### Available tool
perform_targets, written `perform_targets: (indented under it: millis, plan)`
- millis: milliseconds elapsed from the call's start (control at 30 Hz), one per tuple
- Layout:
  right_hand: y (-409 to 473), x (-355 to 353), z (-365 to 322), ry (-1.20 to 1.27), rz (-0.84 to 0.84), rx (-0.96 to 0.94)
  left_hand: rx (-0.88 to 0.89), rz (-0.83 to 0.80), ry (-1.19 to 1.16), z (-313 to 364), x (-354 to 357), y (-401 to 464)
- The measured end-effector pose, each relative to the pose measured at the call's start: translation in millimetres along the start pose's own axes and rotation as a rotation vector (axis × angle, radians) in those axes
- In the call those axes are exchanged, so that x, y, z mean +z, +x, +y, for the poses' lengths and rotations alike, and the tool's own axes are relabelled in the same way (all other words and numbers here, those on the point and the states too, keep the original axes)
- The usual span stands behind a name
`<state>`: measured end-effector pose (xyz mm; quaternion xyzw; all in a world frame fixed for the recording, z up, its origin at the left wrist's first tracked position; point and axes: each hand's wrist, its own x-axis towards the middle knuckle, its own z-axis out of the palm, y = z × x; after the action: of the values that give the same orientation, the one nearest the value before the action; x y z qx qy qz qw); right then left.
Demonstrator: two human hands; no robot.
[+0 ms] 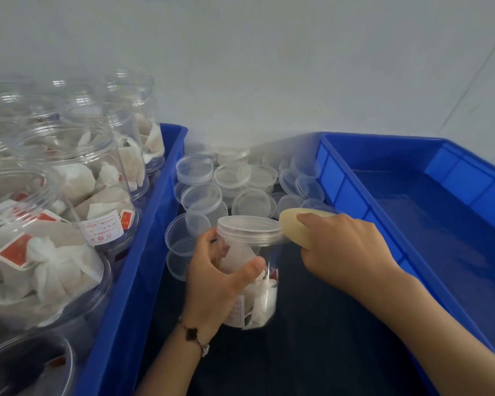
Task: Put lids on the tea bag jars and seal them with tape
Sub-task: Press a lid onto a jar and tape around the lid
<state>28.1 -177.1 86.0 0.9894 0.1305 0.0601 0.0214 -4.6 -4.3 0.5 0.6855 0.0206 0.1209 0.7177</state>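
Now the left hand point(212, 278) holds the clear plastic tea bag jar point(250, 270), already closed with its transparent round lid point(250, 228), upright on the dark desk point(312, 352); the right hand point(343, 247) grips the pale yellowish tape roll point(293, 227) beside the lid; sealing seems in hand, and next the tape end must stick at the lid seam.

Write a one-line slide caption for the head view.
Left hand grips a lidded tea bag jar while the right hand holds a tape roll at its lid, loose lids behind.
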Motion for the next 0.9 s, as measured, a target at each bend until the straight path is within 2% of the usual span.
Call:
perform_targets:
  millis: [267,600,700,900]
  plan:
    - [14.5,1.5,5.6,0.022,-0.041,-0.013,-0.020,-0.124,-0.149,3.9,-2.5,-1.8]
    - [23.5,-1.5,-0.7,0.052,0.066,-0.087,-0.139,-0.314,-0.358,1.1,-3.7,1.4]
    - [27.4,0.4,-2.1,0.042,0.091,-0.104,-0.153,-0.319,-0.373,0.2,-0.7,2.2]
    - [23.3,10.0,-0.4,0.104,0.037,-0.097,-0.106,-0.261,-0.336,-1.1,0.5,0.0]
